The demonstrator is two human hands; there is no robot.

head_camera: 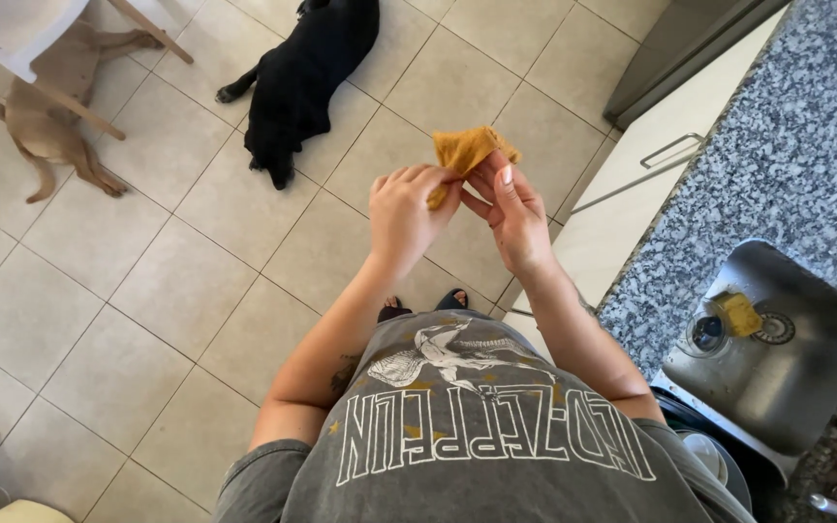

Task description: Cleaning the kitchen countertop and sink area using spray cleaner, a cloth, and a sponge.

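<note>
A: Hands' pose?
B: Both raised mid-frame, forearms angled inward. Left hand (404,211) was curled, fingers pinching the orange cloth (467,150); right hand (512,215) was half open, thumb and fingertips gripping its lower edge.
A: Surroundings?
B: Black dog (307,73) upper centre on tiled floor (147,291); steel sink (777,368) lower right.

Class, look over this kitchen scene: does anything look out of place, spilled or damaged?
Nothing is spilled or broken. The left hand and right hand pinch an orange cloth. A sponge lies in the sink; two dogs rest on the floor.
</note>
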